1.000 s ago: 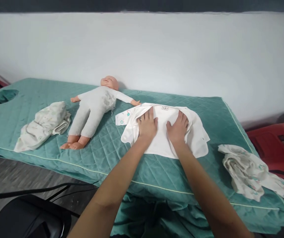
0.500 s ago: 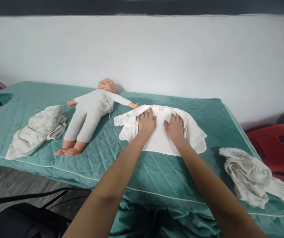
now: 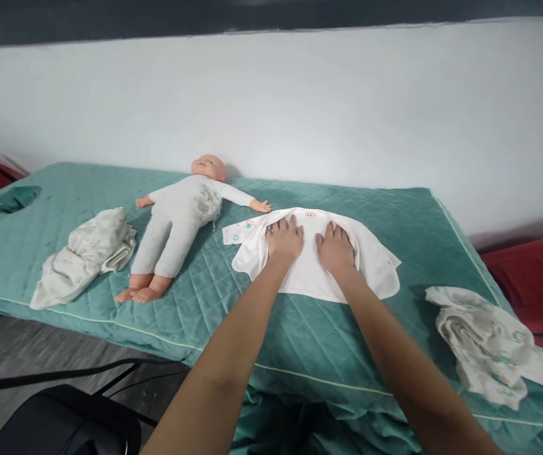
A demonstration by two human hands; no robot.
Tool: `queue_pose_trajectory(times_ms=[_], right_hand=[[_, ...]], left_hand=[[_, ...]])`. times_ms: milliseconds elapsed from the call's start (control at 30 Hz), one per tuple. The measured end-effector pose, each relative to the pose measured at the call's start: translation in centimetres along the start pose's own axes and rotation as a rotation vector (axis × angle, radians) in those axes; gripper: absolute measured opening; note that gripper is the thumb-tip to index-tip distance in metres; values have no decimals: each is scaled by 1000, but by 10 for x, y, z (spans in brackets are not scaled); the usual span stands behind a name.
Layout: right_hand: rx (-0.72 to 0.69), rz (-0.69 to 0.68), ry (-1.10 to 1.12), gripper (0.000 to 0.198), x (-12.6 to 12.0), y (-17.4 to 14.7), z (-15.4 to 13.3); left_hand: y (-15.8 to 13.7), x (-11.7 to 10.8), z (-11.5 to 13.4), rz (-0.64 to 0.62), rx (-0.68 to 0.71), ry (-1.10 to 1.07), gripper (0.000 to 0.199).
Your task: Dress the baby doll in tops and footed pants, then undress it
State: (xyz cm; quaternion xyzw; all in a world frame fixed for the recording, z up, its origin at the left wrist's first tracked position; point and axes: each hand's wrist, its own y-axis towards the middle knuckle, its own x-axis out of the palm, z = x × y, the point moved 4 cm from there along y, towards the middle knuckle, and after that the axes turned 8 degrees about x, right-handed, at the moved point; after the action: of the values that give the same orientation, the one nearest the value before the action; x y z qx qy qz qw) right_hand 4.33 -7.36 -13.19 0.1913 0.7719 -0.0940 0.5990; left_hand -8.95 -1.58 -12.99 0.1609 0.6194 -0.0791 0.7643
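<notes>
Pressing down on the inside of a white baby shirt [image 3: 310,268], the person's left hand [image 3: 285,240] lay in the head view with its fingers spread and its palm down. The right hand [image 3: 336,248] rested opposite it, likewise flattened, thumb pointing inward; neither had lifted any cloth, though whether fingertips pinched the folds could not be told. The shirt was laid out on the green quilted cover [image 3: 370,341], its front edges folded outward around both hands, a printed sleeve reaching left and a small label [image 3: 310,215] at the collar between them. Left of it, a doll [image 3: 181,205] in a pale suit lay face up, one arm stretched out near the shirt. Crumpled printed cloth [image 3: 84,253] lay beyond the doll's legs, and another patterned bundle [image 3: 487,344] sat near the cover's right edge.
</notes>
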Motion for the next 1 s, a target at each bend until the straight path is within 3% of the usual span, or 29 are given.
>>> queue_pose_trajectory(times_ms=[133,233,333,400,467,500,600,733,867,1000], right_hand=[[-188,-62,39,56,-2,-24,-9],[-314,-273,270,49,-16,-33,-3],[-206,-372,636,38,-46,-15,29],[-61,-224,757,37,-67,4,61],[91,17,660,35,-77,17,94],[151,66,594,36,-76,19,107],[206,48,392,42,-60,12,124],[222,27,212,47,-50,-1,124],[235,34,102,38,-54,-2,123],[196,152,141,22,-64,-5,116]], left_hand=[[-2,-1,1,1,-6,5,61],[-1,-1,2,3,-9,10,60],[1,-1,2,8,-17,17,59],[1,-1,1,9,-21,16,59],[2,-1,1,9,-24,7,59],[2,0,0,8,-26,2,59],[3,1,0,0,-34,-6,58],[4,0,0,-14,-48,6,59],[3,-1,0,-22,-48,14,58],[3,-1,0,-14,-40,19,58]])
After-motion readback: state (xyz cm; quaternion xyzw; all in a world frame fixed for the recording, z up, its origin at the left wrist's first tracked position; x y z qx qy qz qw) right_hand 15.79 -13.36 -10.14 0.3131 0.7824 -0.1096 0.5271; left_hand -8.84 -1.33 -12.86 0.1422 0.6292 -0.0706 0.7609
